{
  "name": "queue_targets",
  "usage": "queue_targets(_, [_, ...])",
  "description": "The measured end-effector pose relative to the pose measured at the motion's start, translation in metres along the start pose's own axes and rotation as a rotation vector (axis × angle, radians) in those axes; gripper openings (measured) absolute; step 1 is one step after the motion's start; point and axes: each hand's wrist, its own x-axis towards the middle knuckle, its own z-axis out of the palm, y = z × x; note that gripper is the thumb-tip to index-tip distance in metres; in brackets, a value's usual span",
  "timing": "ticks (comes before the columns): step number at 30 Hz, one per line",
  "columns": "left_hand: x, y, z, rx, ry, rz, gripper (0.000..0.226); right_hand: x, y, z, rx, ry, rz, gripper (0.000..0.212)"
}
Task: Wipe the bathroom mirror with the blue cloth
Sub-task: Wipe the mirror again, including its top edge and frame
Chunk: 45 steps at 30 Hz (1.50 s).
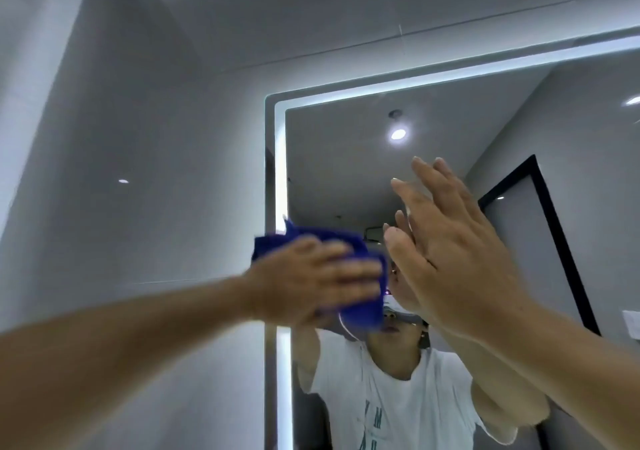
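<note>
Blue cloth pressed under left hand against mirror

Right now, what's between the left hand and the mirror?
In the head view, the blue cloth lies between the left hand and the mirror, near its lit left edge.

We see a deep blue cloth, plain and unpatterned, under the left hand near the left edge of the mirror, whose border glows as a white-cyan light strip. The wall beside the mirror is pale grey, and the reflected ceiling is grey too. In the reflection we make out a white T-shirt with teal-green lettering and a black door frame at the mirror's right edge.
</note>
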Motion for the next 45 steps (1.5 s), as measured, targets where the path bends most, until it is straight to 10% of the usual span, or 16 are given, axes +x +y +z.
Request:
queue_targets(12, [0.083, -0.183, -0.027, -0.098, 0.042, -1.392, 0.058, 0.003, 0.014, 0.037, -0.083, 0.127, -0.089, 0.054])
queue_targets(22, [0.046, -0.019, -0.01, -0.029, 0.164, -0.926, 0.06, -0.004, -0.001, 0.021, 0.013, 0.017, -0.015, 0.06])
queue_targets(37, [-0.033, 0.295, 0.017, -0.21, -0.157, -0.461, 0.084, -0.108, -0.027, 0.034, 0.026, -0.267, 0.122, 0.06])
queue_targets(41, [-0.043, 0.294, 0.012, -0.277, -0.231, -0.239, 0.105, -0.117, -0.024, 0.03, 0.034, -0.282, 0.13, 0.06])
queue_targets(45, [-0.035, 0.23, 0.007, -0.203, -0.112, -0.084, 0.076, -0.11, -0.017, 0.022, 0.019, -0.266, 0.114, 0.058])
